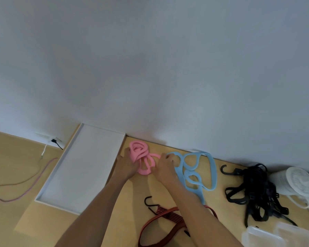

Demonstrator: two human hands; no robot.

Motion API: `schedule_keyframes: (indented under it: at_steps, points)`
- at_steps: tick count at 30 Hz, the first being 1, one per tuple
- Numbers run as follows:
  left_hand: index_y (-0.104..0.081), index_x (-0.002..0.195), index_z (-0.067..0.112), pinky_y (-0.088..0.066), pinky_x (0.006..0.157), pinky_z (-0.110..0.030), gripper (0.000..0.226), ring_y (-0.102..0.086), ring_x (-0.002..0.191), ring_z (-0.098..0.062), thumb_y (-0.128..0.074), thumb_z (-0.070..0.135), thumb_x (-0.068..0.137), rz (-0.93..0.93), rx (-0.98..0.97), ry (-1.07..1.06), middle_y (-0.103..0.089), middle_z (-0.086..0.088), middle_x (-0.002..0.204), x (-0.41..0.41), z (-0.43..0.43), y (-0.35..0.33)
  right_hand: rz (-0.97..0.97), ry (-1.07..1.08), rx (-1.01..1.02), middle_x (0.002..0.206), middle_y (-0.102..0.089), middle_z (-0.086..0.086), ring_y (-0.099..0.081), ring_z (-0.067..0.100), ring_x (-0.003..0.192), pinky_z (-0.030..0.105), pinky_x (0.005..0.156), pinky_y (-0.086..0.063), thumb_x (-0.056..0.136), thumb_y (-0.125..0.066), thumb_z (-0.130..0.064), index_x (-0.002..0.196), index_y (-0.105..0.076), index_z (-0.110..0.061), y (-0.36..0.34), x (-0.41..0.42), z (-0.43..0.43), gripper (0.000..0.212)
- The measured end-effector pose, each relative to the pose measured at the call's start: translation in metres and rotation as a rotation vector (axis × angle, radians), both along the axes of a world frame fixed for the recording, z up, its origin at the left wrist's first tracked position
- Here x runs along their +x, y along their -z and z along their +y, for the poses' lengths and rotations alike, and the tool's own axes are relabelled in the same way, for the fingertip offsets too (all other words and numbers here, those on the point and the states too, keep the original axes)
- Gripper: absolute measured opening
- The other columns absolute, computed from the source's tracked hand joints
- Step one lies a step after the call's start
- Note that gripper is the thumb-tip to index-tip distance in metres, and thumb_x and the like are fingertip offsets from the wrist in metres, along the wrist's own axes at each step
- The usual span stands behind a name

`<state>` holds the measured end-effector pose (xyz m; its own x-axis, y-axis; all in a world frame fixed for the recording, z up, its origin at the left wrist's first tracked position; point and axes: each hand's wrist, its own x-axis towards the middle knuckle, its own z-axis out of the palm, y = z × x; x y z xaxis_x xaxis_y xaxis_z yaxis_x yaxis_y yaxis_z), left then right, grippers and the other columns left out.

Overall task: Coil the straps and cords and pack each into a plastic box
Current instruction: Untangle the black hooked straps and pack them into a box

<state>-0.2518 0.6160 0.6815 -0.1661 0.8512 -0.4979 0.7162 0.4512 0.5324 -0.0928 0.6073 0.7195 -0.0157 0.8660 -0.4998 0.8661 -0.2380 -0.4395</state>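
Note:
A pink strap (pixel 141 155) lies in a loose bundle on the wooden table near the wall. My left hand (pixel 127 164) grips its left side. My right hand (pixel 165 166) pinches a loop on its right side. A light blue strap (pixel 194 170) sprawls in loops just right of my right hand. A red strap with a black hook (pixel 161 221) lies under my right forearm. A tangle of black straps with hooks (pixel 255 189) sits further right. Clear plastic boxes (pixel 275 236) stand at the bottom right corner.
A white tray (pixel 82 166) lies left of the pink strap, against the wall. White plastic containers (pixel 298 182) stand at the far right. Left of the table, a pink cable (pixel 30 184) trails over the floor below a wall socket (pixel 52 139).

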Motion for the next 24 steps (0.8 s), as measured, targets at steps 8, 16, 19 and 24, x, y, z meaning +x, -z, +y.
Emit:
schedule_keyframes:
  at_steps: [8, 16, 19, 24]
  points:
    - [-0.031, 0.133, 0.017, -0.054, 0.078, -0.041, 0.055, -0.061, 0.088, -0.027, -0.052, 0.033, 0.085, -0.060, 0.133, 0.011, -0.063, -0.008, 0.106, 0.017, 0.006, -0.032, 0.329, 0.052, -0.187, 0.061, -0.049, -0.003, -0.044, 0.008, 0.053, 0.015, 0.048, -0.042, 0.081, -0.063, -0.004, 0.062, -0.046, -0.015, -0.003, -0.021, 0.001, 0.027]
    - [-0.030, 0.138, 0.014, -0.042, 0.084, -0.042, 0.049, -0.049, 0.099, -0.037, -0.037, 0.039, 0.095, 0.308, 0.140, 0.061, -0.053, -0.020, 0.109, -0.004, 0.003, -0.040, 0.555, 0.144, -0.127, 0.070, -0.047, -0.011, -0.044, 0.002, 0.060, 0.008, 0.050, -0.035, 0.091, -0.054, -0.013, 0.086, -0.048, -0.022, -0.019, -0.058, -0.009, 0.012]
    - [-0.028, 0.136, 0.016, -0.039, 0.092, -0.044, 0.054, -0.044, 0.110, -0.035, -0.039, 0.045, 0.092, 0.371, 0.036, 0.110, -0.049, -0.017, 0.117, 0.002, -0.001, -0.044, 0.409, 0.019, -0.206, 0.068, -0.051, 0.000, -0.047, 0.011, 0.063, 0.017, 0.058, -0.037, 0.090, -0.051, -0.007, 0.071, -0.056, -0.009, -0.015, -0.039, -0.014, 0.020]
    - [-0.038, 0.130, 0.010, -0.035, 0.089, -0.039, 0.059, -0.042, 0.110, -0.033, -0.053, 0.043, 0.084, 0.492, 0.187, 0.022, -0.044, -0.015, 0.123, 0.024, 0.005, -0.056, 0.303, 0.193, 0.037, 0.111, -0.063, 0.005, -0.057, 0.014, 0.097, 0.022, 0.080, -0.044, 0.089, -0.052, -0.008, 0.108, -0.063, -0.009, -0.022, 0.024, -0.010, 0.023]
